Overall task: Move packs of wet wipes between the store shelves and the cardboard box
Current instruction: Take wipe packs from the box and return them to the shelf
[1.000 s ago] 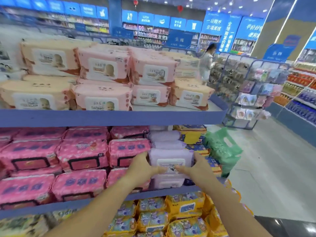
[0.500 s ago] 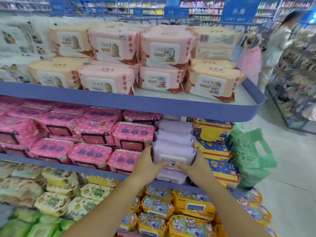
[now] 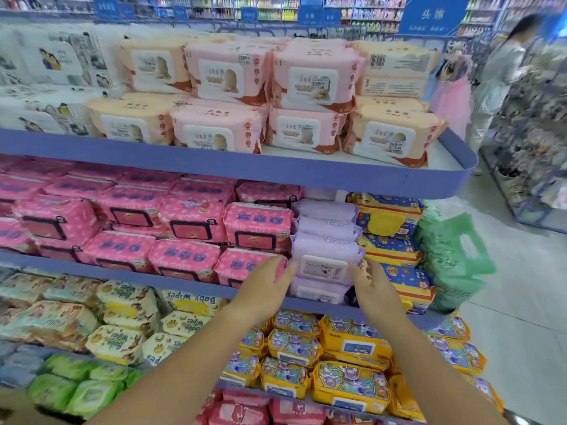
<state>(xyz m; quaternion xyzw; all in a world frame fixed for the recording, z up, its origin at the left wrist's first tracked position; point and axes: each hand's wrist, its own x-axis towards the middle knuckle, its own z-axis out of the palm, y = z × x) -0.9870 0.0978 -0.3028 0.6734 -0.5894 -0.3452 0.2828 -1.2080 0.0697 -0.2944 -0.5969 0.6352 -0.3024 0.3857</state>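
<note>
Head view, looking forward and down at blue store shelves packed with wet wipes. Two bare hands reach toward the second shelf. The left hand and right hand sit on either side of a stack of lilac wipe packs. Both hands are released, fingers extended and loosely spread, gripping nothing. The left fingertips lie just beside the left edge of the front lilac pack; whether they touch it cannot be told. The right fingertips lie just beside its right edge, at its white flip lid. That pack rests on the shelf on top of another lilac pack, with more lilac packs stacked behind it.

Left of the left fingers, bright pink packs fill the same shelf. Right of the right fingers stand yellow-and-blue packs, and beyond them hangs a green plastic bag. Above the fingers, the top shelf carries pale pink and peach packs. Below the wrists, yellow packs crowd a lower shelf. Far beyond, at the upper right, a blurred person stands in the aisle.
</note>
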